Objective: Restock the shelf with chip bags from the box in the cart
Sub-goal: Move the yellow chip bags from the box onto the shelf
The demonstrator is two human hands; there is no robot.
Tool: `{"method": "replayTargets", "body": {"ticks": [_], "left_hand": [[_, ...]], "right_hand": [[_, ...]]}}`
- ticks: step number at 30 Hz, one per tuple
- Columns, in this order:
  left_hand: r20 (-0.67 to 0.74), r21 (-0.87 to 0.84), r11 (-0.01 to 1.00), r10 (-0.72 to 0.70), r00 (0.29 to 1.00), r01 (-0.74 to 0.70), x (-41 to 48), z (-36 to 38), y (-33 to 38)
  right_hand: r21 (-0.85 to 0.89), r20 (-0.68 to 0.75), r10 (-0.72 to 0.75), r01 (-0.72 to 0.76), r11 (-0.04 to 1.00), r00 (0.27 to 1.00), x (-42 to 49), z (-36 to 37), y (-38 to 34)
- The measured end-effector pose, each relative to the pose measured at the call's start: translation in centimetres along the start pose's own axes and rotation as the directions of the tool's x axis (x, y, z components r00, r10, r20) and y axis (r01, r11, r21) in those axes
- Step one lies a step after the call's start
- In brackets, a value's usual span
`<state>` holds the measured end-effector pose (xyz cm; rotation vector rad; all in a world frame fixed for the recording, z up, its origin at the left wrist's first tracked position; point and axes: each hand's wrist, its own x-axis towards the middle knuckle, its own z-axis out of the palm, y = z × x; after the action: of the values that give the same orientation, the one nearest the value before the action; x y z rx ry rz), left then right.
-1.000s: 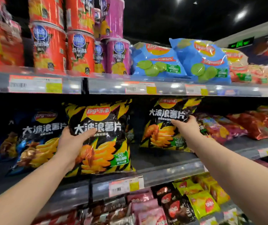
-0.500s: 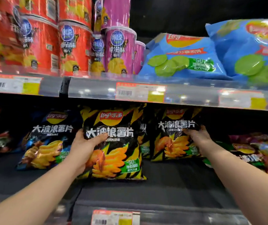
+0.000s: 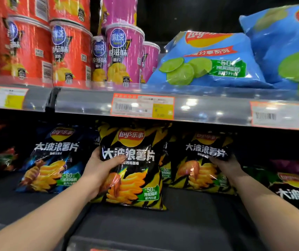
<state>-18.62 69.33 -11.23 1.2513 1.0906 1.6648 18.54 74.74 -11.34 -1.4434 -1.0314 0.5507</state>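
Two black-and-yellow chip bags stand upright on the dark middle shelf [image 3: 190, 211]. My left hand [image 3: 99, 169] grips the left edge of the nearer bag [image 3: 136, 169], thumb across its front. My right hand [image 3: 224, 165] holds the right side of the second bag [image 3: 195, 165], which stands deeper in the shelf; its fingers are partly hidden behind the bag. More bags of the same kind show behind and between the two. The cart and box are out of view.
A blue-and-black chip bag [image 3: 52, 160] stands left of my left hand. Another black bag [image 3: 293, 189] lies at the right. The upper shelf's rail [image 3: 208, 109] with price tags hangs just above, carrying red and purple chip tubs [image 3: 69, 53] and blue lime bags [image 3: 208, 60].
The view has closed in on the middle shelf. Both hands have pushed their bags deeper into the shelf, the right one farther back, and both bags now rest on the shelf board.
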Motion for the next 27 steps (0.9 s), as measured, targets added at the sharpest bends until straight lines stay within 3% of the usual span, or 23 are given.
{"method": "replayTargets", "body": {"ticks": [5, 7, 10, 12, 14, 15, 21, 27], "left_hand": [[0.027, 0.019, 1.0, 0.008, 1.0, -0.009, 0.3, 0.9, -0.5], [0.049, 0.024, 1.0, -0.008, 0.999, 0.006, 0.4, 1.2, -0.6], [0.097, -0.004, 1.0, -0.03, 0.995, 0.03, 0.5, 1.6, -0.5], [0.138, -0.005, 0.999, -0.044, 0.989, 0.045, 0.5, 1.9, -0.4], [0.158, 0.008, 0.999, -0.048, 0.986, 0.048, 0.6, 2.3, -0.4], [0.163, 0.017, 0.999, -0.048, 0.985, 0.046, 0.8, 2.3, -0.5], [0.163, 0.257, 0.966, -0.033, 0.986, -0.01, 2.4, 1.2, -0.8], [0.152, 0.365, 0.931, -0.034, 0.988, -0.024, 3.4, 1.0, -1.2]], "right_hand": [[-0.285, -0.109, -0.085, 0.051, 0.957, 0.99, -0.7, 0.1, -1.6], [-0.43, -0.127, -0.203, 0.13, 0.893, 0.971, -1.8, 0.8, -2.9], [-0.36, 0.043, -0.329, 0.322, 0.876, 0.943, -5.1, 2.5, -5.3], [-0.257, 0.31, -0.205, 0.289, 0.922, 0.929, -7.8, 4.0, -6.2], [-0.251, 0.541, -0.014, 0.177, 0.952, 0.841, -10.2, 5.6, -6.4], [-0.268, 0.588, 0.031, 0.159, 0.95, 0.808, -11.0, 6.5, -6.4], [-0.204, 0.504, -0.061, 0.188, 0.961, 0.861, -12.0, 9.9, -6.2], [-0.201, 0.492, 0.003, 0.11, 0.973, 0.87, -11.5, 11.1, -6.0]]}}
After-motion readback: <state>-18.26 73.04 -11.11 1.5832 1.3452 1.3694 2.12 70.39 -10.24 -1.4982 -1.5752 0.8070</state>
